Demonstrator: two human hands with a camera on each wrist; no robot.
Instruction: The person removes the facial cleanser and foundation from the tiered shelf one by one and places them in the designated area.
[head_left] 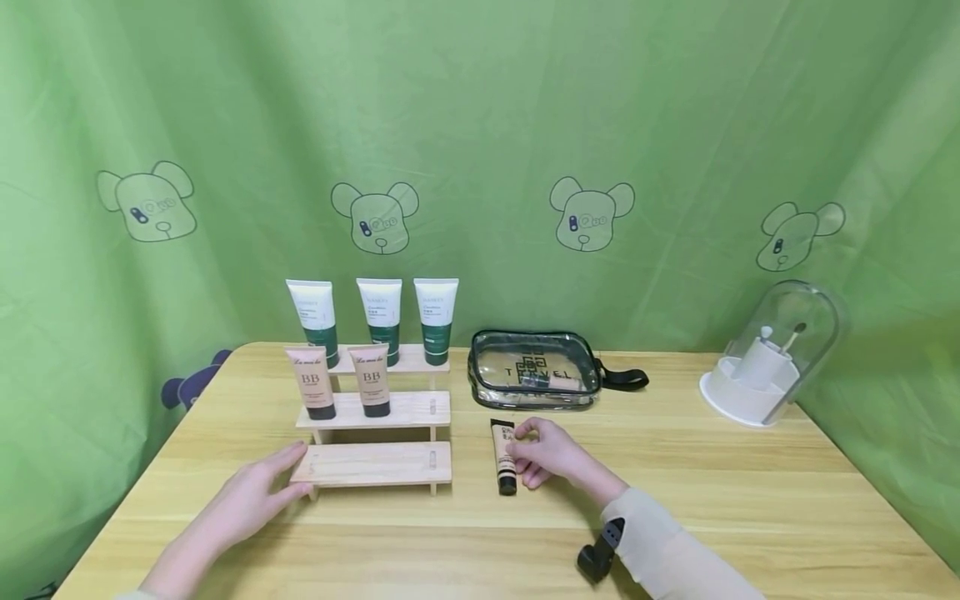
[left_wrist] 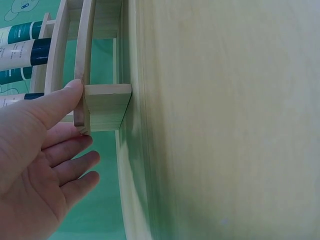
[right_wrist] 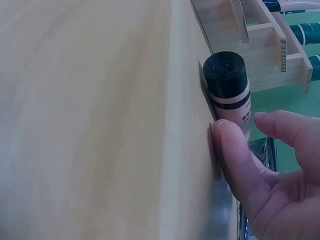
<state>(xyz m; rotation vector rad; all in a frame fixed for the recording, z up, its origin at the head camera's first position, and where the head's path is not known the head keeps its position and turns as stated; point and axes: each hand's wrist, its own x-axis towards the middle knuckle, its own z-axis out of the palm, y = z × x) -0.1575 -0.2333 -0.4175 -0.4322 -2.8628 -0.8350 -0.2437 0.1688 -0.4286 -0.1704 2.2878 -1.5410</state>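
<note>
Small beige tube: it lies on the wooden table (head_left: 420, 550), a little below the middle of the head frame. Its body (head_left: 502, 454) is beige with black lettering, its upper end is a flat black strip, and its round black cap (head_left: 507, 484) points to the bottom of the frame. Next to the cap there are dark bands; in the right wrist view the cap looks smooth and slightly shiny.
Right hand (head_left: 551, 454): it is at the right edge of the tube. Its fingertips are bent and apart, with the tube between them; in the right wrist view a gap is seen between one digit and the tube.
Left hand (head_left: 247, 496): it is at the lower left of the head frame. The thumb and a finger pinch the left corner of the lowest board; the other fingers are loosely bent.
Three-tier wooden stand (head_left: 375, 464): it is left of the centre, of pale wood. Three white-and-green tubes (head_left: 379, 317) stand on the top tier, and two pink BB tubes (head_left: 372, 375) stand on the middle tier, caps down.
Clear travel pouch (head_left: 498, 358): it is above the beige tube, with black edges, black strap and small items inside.
Clear dome (head_left: 821, 325): it is at the right, on a white base (head_left: 738, 392).
Green curtain (head_left: 480, 125): it fills the upper frame, with outlined bear heads.
</note>
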